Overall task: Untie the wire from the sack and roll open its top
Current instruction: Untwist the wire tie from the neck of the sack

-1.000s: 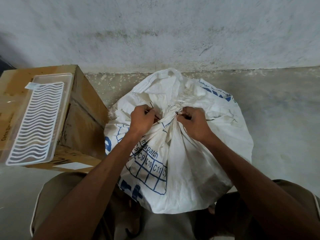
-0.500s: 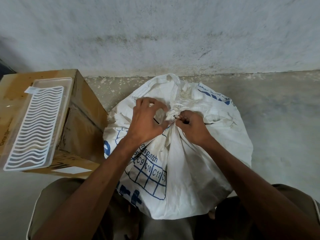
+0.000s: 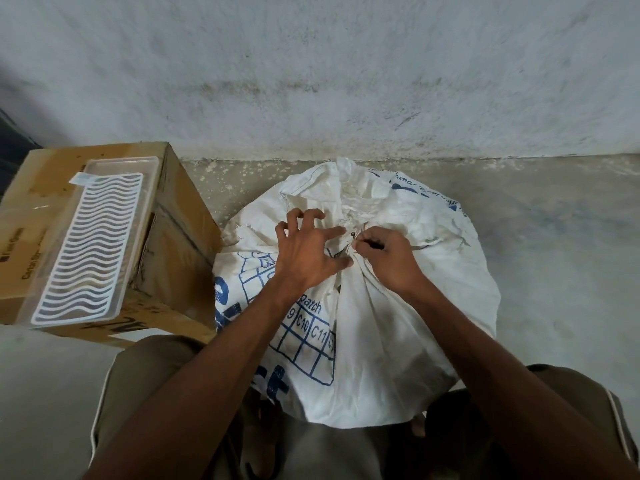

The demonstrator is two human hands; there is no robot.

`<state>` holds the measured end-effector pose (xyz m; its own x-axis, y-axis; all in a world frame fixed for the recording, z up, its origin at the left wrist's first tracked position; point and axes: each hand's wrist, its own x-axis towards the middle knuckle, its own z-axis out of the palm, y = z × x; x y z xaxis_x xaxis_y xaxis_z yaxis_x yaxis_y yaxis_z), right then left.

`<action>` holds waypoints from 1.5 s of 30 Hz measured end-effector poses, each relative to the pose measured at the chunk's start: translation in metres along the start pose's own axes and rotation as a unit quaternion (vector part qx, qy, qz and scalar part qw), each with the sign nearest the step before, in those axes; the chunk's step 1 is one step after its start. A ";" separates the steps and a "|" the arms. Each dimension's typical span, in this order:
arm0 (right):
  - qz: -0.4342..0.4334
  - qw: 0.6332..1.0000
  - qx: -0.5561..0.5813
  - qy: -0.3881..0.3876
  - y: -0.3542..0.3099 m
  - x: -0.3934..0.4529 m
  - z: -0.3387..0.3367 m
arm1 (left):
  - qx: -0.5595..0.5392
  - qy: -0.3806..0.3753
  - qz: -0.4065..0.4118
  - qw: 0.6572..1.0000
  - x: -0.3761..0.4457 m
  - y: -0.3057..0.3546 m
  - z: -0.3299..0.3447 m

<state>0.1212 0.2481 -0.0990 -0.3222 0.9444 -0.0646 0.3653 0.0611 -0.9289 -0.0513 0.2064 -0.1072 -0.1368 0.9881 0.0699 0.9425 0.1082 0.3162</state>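
Note:
A full white woven sack [image 3: 388, 327] with blue print stands on the floor between my knees, its top bunched into a neck. A thin dark wire [image 3: 352, 234] circles that neck. My right hand [image 3: 384, 258] pinches the wire at the neck, fingers closed on it. My left hand [image 3: 304, 251] hovers just left of the neck with its fingers spread and curled, index and thumb reaching toward the wire, holding nothing. Most of the wire is hidden in the folds.
A cardboard box [image 3: 173, 237] stands to the left of the sack, with a white slotted plastic tray [image 3: 86, 244] lying on top. A stained wall [image 3: 346, 81] rises right behind the sack. Bare concrete floor [image 3: 554, 237] stretches to the right.
My left hand let go of the neck, lifted and spread its fingers. My right hand stayed pinched at the wire. The loose sack top has risen a little.

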 end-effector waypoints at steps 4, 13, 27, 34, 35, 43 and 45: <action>0.016 0.995 0.097 0.007 -0.026 -0.023 -0.019 | 0.008 -0.012 -0.010 1.000 -0.003 0.003 0.003; 0.000 0.957 0.288 0.017 -0.061 -0.087 -0.067 | -0.003 -0.004 -0.015 1.000 -0.025 0.003 0.003; -0.058 0.925 0.376 0.012 -0.085 -0.153 -0.073 | -0.505 -0.058 0.067 0.858 -0.134 0.052 -0.088; -0.036 0.929 0.369 0.003 -0.102 -0.158 -0.046 | -0.541 -0.062 0.021 0.838 -0.184 0.047 -0.096; -0.034 0.931 0.362 -0.001 -0.106 -0.158 -0.039 | -0.573 -0.075 -0.011 0.816 -0.189 0.046 -0.102; -0.035 0.945 0.323 -0.045 -0.132 -0.151 0.018 | -0.608 -0.021 -0.084 0.789 -0.220 0.021 -0.119; -0.041 0.944 0.322 -0.054 -0.138 -0.145 0.030 | -0.607 0.016 -0.103 0.788 -0.222 0.010 -0.120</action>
<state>0.0907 0.0931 0.0276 -0.4264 0.9044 0.0133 -0.2606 -0.1088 -0.9593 -0.0482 -0.0248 -0.0055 -0.2740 0.9581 -0.0829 -0.0847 0.0619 0.9945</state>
